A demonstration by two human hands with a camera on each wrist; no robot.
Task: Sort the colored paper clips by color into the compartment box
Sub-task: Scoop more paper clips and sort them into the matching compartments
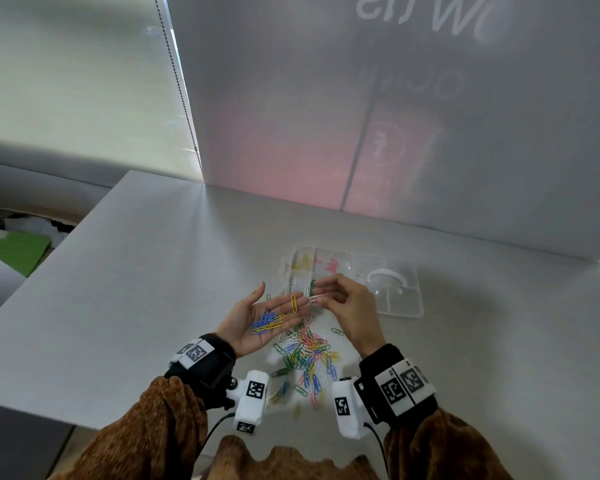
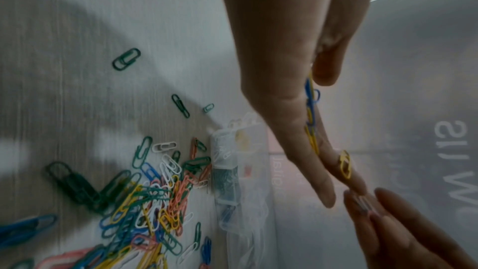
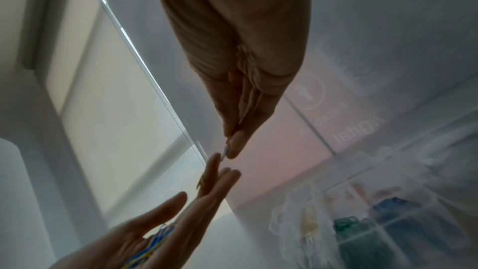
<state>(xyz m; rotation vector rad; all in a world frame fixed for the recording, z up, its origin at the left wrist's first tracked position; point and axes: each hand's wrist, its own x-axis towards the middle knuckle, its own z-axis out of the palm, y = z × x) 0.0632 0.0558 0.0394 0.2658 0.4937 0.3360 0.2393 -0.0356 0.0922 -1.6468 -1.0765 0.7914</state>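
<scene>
Pinching a white paper clip between thumb and fingertips, the right hand holds its grip just off the fingertips of the left hand. That left hand lies flat and palm-up, carrying blue and yellow clips, above the mixed clip pile on the counter. Just beyond stands the clear compartment box, with yellow, pink, green and white clips in separate cells.

An office: plain grey desk, roller blind with bead chain, frosted partition with lettering
</scene>
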